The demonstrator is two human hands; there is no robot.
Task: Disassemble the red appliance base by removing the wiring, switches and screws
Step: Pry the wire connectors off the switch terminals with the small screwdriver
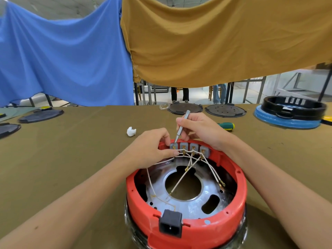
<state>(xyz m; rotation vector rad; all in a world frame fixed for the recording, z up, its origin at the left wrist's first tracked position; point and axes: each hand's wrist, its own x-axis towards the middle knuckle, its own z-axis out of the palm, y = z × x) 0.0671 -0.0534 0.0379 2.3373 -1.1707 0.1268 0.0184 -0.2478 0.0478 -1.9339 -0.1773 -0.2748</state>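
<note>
in the upper part of the frame a blue cloth hangs on the left and a mustard cloth on the right, and under them legs of people and metal frames of the room show. on the table with olive cover lie dark round plates at the left and at the far edge, a black ring on a blue base at the upper right, a crumpled white piece near the centre, and a green screwdriver handle partly hidden behind the right hand.

the red appliance base stands in the lower centre, open side up, with a silver metal plate inside and a black power socket on its near rim. on the far rim sits a row of four grey switches, and white wires with brass terminals run from them over the plate.

the left hand has curled fingers and pinches a wire just beside the leftmost switch. the right hand holds a thin metal tool like a pen, its tip on the leftmost switch.
</note>
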